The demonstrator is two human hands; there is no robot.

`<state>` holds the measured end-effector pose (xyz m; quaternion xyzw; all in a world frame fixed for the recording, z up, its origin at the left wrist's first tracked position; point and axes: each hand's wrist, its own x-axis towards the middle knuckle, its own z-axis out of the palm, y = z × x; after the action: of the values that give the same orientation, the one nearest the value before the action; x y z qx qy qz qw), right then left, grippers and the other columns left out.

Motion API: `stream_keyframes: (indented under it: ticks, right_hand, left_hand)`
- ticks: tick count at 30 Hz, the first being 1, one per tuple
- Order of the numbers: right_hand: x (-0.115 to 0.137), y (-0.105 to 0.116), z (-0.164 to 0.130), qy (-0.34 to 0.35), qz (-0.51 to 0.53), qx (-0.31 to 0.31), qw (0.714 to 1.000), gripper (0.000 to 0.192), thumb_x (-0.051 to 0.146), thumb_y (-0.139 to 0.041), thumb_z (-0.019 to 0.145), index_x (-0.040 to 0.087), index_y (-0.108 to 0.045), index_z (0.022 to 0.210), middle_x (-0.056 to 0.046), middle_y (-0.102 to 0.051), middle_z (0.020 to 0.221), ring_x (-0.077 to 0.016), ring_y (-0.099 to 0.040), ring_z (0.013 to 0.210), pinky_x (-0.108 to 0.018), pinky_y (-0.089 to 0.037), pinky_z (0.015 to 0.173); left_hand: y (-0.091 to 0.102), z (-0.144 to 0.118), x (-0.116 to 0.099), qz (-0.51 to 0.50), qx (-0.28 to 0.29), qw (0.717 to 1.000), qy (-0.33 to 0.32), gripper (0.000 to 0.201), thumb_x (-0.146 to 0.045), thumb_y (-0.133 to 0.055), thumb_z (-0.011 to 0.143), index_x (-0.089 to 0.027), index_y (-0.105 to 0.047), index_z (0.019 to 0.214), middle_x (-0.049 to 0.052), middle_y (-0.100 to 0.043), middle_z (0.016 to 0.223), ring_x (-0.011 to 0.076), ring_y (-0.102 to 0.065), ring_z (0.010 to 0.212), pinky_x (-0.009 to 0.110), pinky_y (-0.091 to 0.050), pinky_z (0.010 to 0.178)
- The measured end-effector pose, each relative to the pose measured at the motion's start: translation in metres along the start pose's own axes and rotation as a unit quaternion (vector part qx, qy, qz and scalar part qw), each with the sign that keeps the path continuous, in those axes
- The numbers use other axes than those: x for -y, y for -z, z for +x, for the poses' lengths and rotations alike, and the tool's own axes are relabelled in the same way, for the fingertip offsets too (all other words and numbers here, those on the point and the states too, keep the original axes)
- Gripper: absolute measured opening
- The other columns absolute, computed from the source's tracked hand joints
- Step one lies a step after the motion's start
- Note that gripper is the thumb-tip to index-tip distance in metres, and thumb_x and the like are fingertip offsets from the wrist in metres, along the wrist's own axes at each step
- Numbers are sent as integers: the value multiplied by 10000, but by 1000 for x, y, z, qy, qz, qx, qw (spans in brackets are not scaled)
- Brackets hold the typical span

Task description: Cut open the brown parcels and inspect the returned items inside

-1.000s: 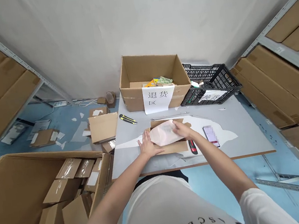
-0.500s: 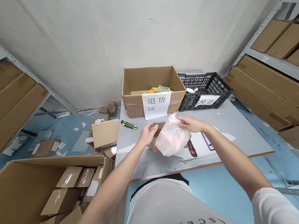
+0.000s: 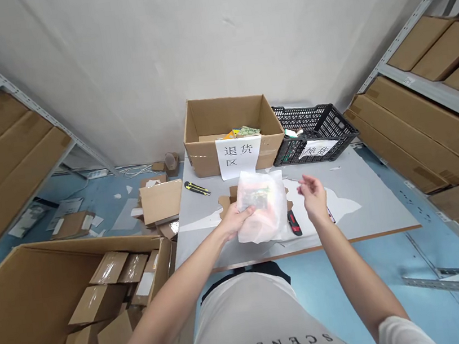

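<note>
A translucent white bag [image 3: 262, 207] with pinkish and dark contents showing through is held above the table's near part. My left hand [image 3: 236, 220] grips its left edge, thumb on top. To the right of the bag, my right hand [image 3: 313, 193] is raised with its fingers pinched together. A thin sliver seems to be at those fingertips, too small to name. Behind and under the bag, a small opened cardboard box [image 3: 224, 203] is mostly hidden. A red and black box cutter [image 3: 293, 223] lies just right of the bag. A phone [image 3: 330, 215] is largely covered by my right wrist.
A labelled cardboard box [image 3: 202, 161] and a black plastic crate [image 3: 329, 149] stand at the table's back. A yellow and black cutter [image 3: 197, 188] lies left. A big carton [image 3: 14, 316] of parcels stands at lower left. Shelves with boxes [image 3: 399, 134] flank both sides.
My right hand has let go of the bag and moved right. My left hand has taken hold of the bag, which is now more upright and flat towards me.
</note>
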<state>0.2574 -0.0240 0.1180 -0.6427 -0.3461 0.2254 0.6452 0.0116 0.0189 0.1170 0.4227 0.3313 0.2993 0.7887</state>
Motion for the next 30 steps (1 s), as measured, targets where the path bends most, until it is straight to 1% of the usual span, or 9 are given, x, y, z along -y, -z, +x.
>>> stream_keyframes:
  ticks: [3,9,11,14,18,21,24,28,30]
  right_hand:
    - [-17,6,-33,-76,-2,73,994,249,356,-671,696,191,-583,859,-27,-628,760,-144,-554,603,-324,-500,609]
    - [-1,1,-54,18,-109,138,984,253,377,-701,656,213,-611,826,-48,-641,838,-193,-580,727,-355,-509,689]
    - [5,-4,-52,-13,-121,168,978,269,375,-701,644,212,-614,840,-55,-660,858,-210,-599,757,-365,-516,708]
    - [4,-12,-48,-93,-63,222,969,320,390,-700,639,208,-597,882,-65,-689,878,-240,-633,819,-382,-524,741]
    - [-7,-18,-43,-137,-14,282,949,320,483,-621,731,208,-575,887,-69,-695,863,-242,-650,819,-381,-529,720]
    - [-15,-18,-36,-160,10,280,946,362,538,-559,778,220,-534,948,-66,-689,899,-233,-656,814,-367,-537,683]
    - [-23,-15,-26,-160,24,260,952,382,563,-537,789,226,-520,970,-73,-680,942,-236,-655,850,-376,-540,720]
    - [-38,-4,-18,-150,19,250,957,420,597,-479,810,238,-524,1023,-73,-675,988,-243,-647,895,-372,-541,730]
    - [-44,1,-16,-153,18,250,956,432,594,-464,821,239,-530,1057,-75,-671,1016,-244,-644,903,-370,-542,722]
  left_hand:
    - [1,1,6,-34,-1,999,27,563,-454,-795,613,-114,-661,1042,144,-699,1019,271,-662,938,400,-501,852]
    - [-4,9,26,-28,12,1000,6,561,-456,-780,634,-117,-645,1060,141,-677,1094,267,-640,1010,383,-487,883]
    - [-8,12,29,-25,18,1000,4,551,-470,-761,654,-120,-642,1062,138,-678,1089,265,-646,991,382,-494,863]
    - [-12,17,27,-8,11,1000,-3,535,-482,-749,662,-113,-650,1036,129,-695,1035,259,-656,949,367,-502,830]
    - [-7,25,18,60,-33,997,-30,523,-516,-708,687,-104,-662,1005,120,-699,1013,253,-652,936,336,-506,798]
    - [14,31,11,105,-122,986,-49,535,-540,-677,695,-97,-661,995,120,-700,1008,250,-655,913,327,-511,774]
    - [52,32,8,171,-271,946,-47,519,-488,-717,644,-89,-648,969,121,-708,951,248,-664,837,327,-521,717]
    - [105,24,13,311,-436,843,-53,427,-361,-688,665,-98,-628,997,133,-696,969,260,-660,862,353,-513,767]
    - [125,19,18,373,-479,794,-35,486,-319,-689,664,-88,-592,1081,157,-677,1025,276,-648,919,367,-499,817]
